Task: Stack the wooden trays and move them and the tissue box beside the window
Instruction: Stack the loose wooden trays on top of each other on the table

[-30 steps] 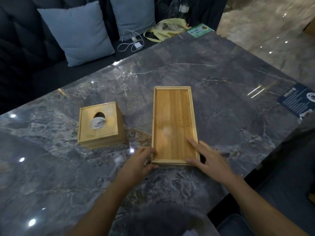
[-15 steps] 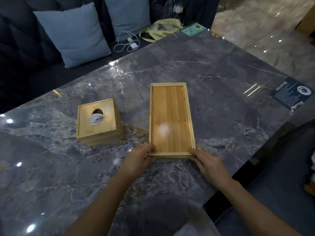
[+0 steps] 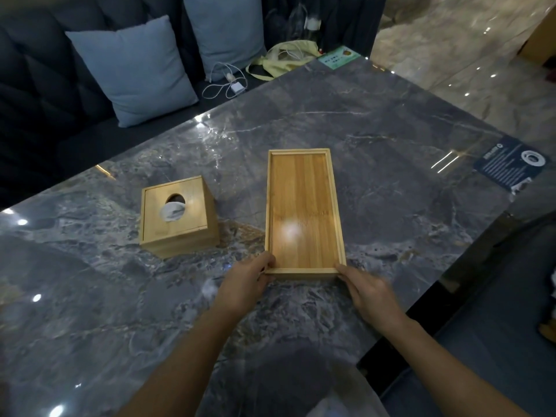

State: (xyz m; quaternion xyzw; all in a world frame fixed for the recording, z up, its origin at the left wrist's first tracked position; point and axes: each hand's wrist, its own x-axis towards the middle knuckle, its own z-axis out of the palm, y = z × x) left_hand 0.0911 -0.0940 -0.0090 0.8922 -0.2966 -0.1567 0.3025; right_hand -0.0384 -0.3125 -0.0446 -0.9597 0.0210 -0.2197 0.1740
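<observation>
A long wooden tray (image 3: pixel 302 206) lies lengthwise on the dark marble table (image 3: pixel 391 152), a bit right of centre. Its thick near edge suggests a stack, but I cannot tell how many trays there are. My left hand (image 3: pixel 245 285) grips the near left corner. My right hand (image 3: pixel 368 291) grips the near right corner. A square wooden tissue box (image 3: pixel 177 216) with a white tissue in its round hole stands to the left of the tray, apart from both hands.
Beyond the table's far edge is a dark sofa with two blue cushions (image 3: pixel 132 67), a white charger cable (image 3: pixel 225 84) and a yellow bag (image 3: pixel 285 57). A dark printed card (image 3: pixel 508 164) lies at the table's right edge. A green card (image 3: pixel 338 57) lies at the far corner.
My right hand has slid off the tray's inside to its near right corner. My left hand has stayed at the near left corner. The tray has shifted slightly away from me.
</observation>
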